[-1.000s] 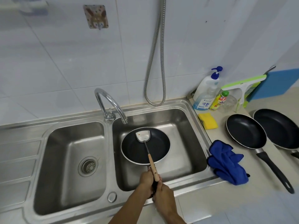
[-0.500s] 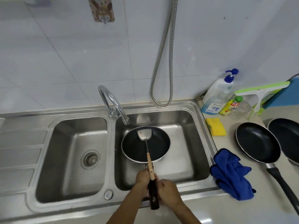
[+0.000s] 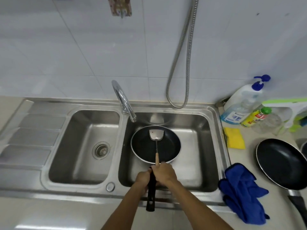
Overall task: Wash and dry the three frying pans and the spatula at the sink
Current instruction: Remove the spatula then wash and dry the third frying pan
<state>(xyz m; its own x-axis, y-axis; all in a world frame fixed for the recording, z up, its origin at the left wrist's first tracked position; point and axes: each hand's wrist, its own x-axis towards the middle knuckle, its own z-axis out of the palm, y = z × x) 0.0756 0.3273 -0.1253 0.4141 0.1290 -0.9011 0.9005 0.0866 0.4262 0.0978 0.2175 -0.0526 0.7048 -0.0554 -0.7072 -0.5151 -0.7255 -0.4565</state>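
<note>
- Since both hands meet at one spot, start there: the left hand [image 3: 142, 177] has its fingers curled round the black pan handle [image 3: 150, 196]. The right hand [image 3: 165, 172] looks curled on the end of the spatula's wooden grip, right above it. Can't tell if the right one also catches the pan handle.
- The pan [image 3: 144, 146] sits in the right basin [image 3: 199, 155] with the spatula [image 3: 156, 135] lying inside it, blade toward the tap [image 3: 123, 100]. My guess is both are held together as one load so the spatula doesn't slide about.
- The spout hangs just over the pan's far rim. I see no water running, so I'd say washing has barely begun.
- Room-wise, the pan is close to the basin's left wall, with more slack on its right. The handle pokes out over the sink's front rim toward the person.
- On the bench [image 3: 249, 151], the sponge [image 3: 235, 138] lies just beside the sink rim and the blue cloth [image 3: 244, 193] sits at the front corner.
- The second pan [image 3: 280, 161] is near the cloth, and a sliver of the third pan [image 3: 304, 151] shows at the frame edge. Both are probably waiting their turn.
</note>
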